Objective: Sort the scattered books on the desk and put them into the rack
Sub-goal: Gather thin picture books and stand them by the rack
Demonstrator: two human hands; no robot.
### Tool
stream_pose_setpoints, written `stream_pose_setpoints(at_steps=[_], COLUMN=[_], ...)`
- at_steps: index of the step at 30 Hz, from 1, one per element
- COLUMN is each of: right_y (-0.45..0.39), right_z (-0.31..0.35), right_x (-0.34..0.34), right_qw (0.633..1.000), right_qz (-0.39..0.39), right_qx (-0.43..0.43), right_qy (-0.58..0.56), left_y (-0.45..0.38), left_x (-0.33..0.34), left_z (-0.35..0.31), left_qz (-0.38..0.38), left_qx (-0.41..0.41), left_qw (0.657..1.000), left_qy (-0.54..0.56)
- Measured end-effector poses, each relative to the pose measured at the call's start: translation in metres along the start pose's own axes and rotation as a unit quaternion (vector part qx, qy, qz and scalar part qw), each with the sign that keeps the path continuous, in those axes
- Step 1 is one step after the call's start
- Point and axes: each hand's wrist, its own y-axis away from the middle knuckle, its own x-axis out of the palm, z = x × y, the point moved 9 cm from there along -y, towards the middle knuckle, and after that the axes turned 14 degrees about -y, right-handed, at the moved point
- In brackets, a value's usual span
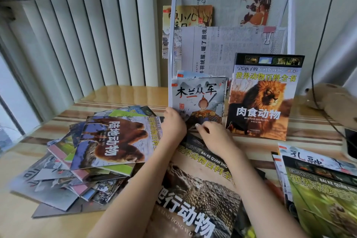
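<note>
Two hands: left hand (173, 121) and right hand (214, 137) meet at centre frame, at the foot of a small picture book (199, 98) standing at the base of the rack (171, 60).
Left hand: fingers curled against the small book's lower left corner; appears to pinch or steady it, grip not fully visible.
Right hand: fingers bent and close together, tips on the dark edge just below the small book; whether it holds anything, cannot tell.
Rack: white wire frame, upper centre, newspapers (222, 48) clipped in its pockets; lion book (260, 98) propped upright just right of the small book.
Loose books: untidy pile (77, 170) at lower left with a bear book (114, 139) on top; reptile book (202, 189) lying flat under both forearms; another stack (318, 189) at lower right.
Surface: striped wooden surface (119, 94), glossy.
Handling, judged: thin softcovers, light, bendable; glossy covers likely to slide over one another, so the pile may fan out if pulled from below.
Where to hold, judged: along the spine or bottom edge, thumb in front and fingers behind; support large formats with both hands to stop sagging.
Risk, judged: upright books leaning at the rack could tip forward if nudged.
</note>
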Motion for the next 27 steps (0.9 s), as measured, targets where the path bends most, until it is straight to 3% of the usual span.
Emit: stream_pose_setpoints(at_steps=[2, 4, 8, 12, 16, 22, 27], right_y=[0.000, -0.001, -0.002, -0.002, -0.003, 0.002, -0.002], right_z=[-0.003, -0.008, -0.020, -0.016, -0.014, -0.009, -0.008], right_x=[-0.015, -0.026, -0.022, -0.036, -0.035, -0.041, -0.035], right_qw=[0.995, 0.987, 0.980, 0.965, 0.965, 0.958, 0.964], right_qz=[-0.086, -0.143, -0.141, -0.214, -0.215, -0.246, -0.217], right_qx=[-0.012, -0.011, 0.040, 0.019, 0.006, -0.019, -0.025], right_qy=[-0.047, -0.075, -0.133, -0.147, -0.153, -0.147, -0.154], left_y=[0.002, 0.003, 0.001, 0.002, -0.001, 0.003, -0.003], left_x=[-0.003, -0.003, 0.002, 0.005, 0.019, 0.013, 0.016], left_z=[-0.002, -0.004, -0.009, -0.014, -0.004, -0.012, -0.004], left_qz=[-0.057, -0.065, -0.043, -0.017, 0.077, 0.010, 0.084], left_qx=[0.018, 0.043, 0.094, 0.121, 0.076, 0.119, 0.096], left_qw=[0.998, 0.997, 0.994, 0.985, 0.982, 0.984, 0.962], left_qy=[-0.037, -0.005, 0.043, 0.120, 0.154, 0.130, 0.240])
